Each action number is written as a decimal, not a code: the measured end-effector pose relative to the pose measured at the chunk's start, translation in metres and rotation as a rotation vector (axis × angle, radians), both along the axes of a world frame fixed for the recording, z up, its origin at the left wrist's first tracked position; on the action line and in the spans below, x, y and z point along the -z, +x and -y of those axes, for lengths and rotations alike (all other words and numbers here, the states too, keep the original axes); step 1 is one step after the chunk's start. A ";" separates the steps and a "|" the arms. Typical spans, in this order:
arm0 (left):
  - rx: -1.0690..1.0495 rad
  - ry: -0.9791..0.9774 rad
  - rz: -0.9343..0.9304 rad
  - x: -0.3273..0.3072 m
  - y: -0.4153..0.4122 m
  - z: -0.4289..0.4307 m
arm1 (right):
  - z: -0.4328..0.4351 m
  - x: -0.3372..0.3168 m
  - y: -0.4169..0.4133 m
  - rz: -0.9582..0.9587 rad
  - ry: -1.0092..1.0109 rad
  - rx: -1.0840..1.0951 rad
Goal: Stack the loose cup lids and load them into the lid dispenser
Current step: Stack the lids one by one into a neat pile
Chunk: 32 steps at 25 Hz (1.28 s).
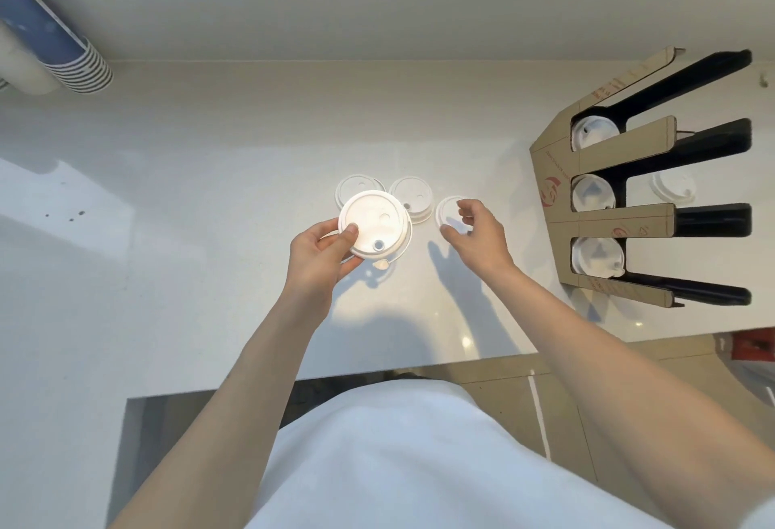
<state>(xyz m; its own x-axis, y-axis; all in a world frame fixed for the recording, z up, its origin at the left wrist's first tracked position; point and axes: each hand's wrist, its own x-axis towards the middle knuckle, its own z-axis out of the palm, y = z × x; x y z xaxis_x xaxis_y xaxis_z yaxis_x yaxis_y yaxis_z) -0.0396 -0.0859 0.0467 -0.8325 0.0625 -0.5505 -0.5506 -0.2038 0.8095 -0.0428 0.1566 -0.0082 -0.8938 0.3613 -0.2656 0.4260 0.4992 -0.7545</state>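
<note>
lids mid-stack, dispenser off to the right

left hand [325, 253] is around the middle of the frame, closed on a small stack of white lids [374, 223], thumb on top near the rim, fingers underneath. the stack is lifted a bit above the counter [188, 193], you can see its shadow below it. looks like more than one lid in there but i can't tell how many.

right hand [476, 230] is just right of that, half open, fingers curled over a single lid [446, 211] that lies flat on the counter. thumb and fingertips are at its edge, can't really tell if it's gripped or just touched.

two more piles behind the hands: one lid pile [356, 188] partly hidden by the held stack, and another pile [413, 197] right beside it toward the centre, sip hole visible.

dispenser [557, 176] is at the right of the frame, a cardboard thing with three black slots. each slot has white lids sitting in it, upper [593, 132], middle [592, 193] and lower [597, 256]. one stray lid [673, 186] lies on the counter behind the dispenser, between the black channels.

upper left of the frame has a sleeve of blue paper cups [54, 46] lying on its side, well apart from everything else.
</note>
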 end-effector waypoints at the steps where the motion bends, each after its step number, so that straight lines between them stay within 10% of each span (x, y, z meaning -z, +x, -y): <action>1: -0.018 -0.008 0.006 0.000 0.001 -0.005 | -0.010 0.007 -0.006 0.037 0.063 -0.055; 17: -0.218 -0.067 0.069 -0.002 0.007 -0.042 | -0.058 0.049 -0.049 0.205 0.480 -0.505; 32: -0.133 -0.041 -0.019 -0.015 -0.010 -0.005 | 0.035 -0.061 0.002 -0.290 -0.302 -0.153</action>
